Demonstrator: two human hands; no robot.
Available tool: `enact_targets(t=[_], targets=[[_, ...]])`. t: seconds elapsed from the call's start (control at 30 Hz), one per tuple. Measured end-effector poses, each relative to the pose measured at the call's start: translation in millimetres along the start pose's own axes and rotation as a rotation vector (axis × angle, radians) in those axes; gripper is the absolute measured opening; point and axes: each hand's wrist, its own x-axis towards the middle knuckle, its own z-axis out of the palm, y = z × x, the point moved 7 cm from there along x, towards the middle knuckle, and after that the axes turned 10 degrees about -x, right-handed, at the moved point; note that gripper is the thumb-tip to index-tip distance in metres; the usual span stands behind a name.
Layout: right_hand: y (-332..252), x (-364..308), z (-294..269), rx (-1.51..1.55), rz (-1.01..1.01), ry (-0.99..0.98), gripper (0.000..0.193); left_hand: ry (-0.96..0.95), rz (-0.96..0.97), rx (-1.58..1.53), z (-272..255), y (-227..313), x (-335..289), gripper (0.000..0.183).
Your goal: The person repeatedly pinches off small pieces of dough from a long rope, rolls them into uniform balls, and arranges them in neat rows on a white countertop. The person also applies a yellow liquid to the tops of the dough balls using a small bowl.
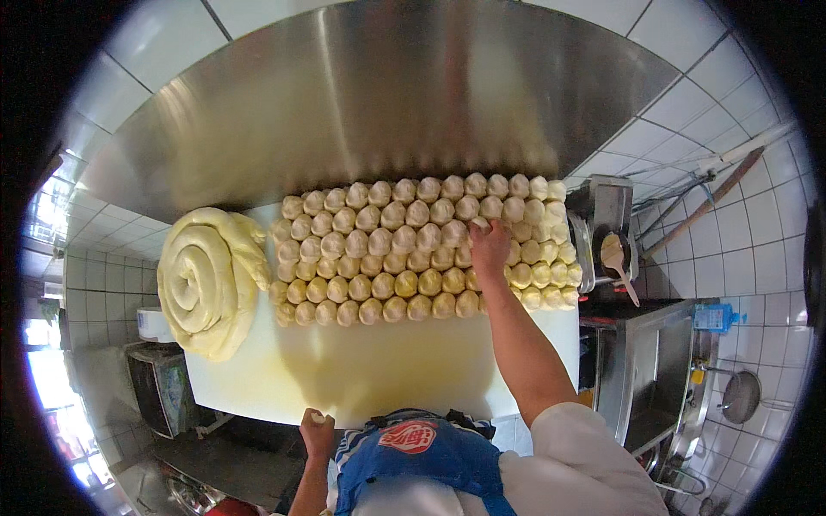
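Rows of pale dough balls [404, 241] stand packed close together on a white work board [387, 370]; those in the nearer rows look yellower and shinier. My right hand [490, 245] reaches into the middle of the rows, right of centre, its fingers closed around a dough ball [479, 223]. Down at the board's front edge, close to my apron, my left hand [317, 433] is closed on a small pale lump of dough [319, 417], mostly hidden by the fingers. A thick coil of dough [202, 279] lies spiralled at the board's left end.
A steel panel [387, 95] rises behind the board. Right of the rows, a dark container [613, 251] holds a pale-handled utensil [625, 279]. A steel sink [658, 370] stands at the right, with a blue bottle [714, 317] beyond. At the left is a white tub [155, 325].
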Motion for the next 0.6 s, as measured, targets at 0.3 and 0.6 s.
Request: enact_targets(t=[0.3,0.6], targets=[[13.8,-96.4,-10.6,0.421,-0.178,-0.008,0.049,0.002,-0.097,0.018,-8.1,15.1,-2.2,0.051],[-149.5,-264.1,87.5,0.186,-0.600,-0.486,0.040,-0.052,0.022,-0.309,-61.1,30.7,35.6,0.026]])
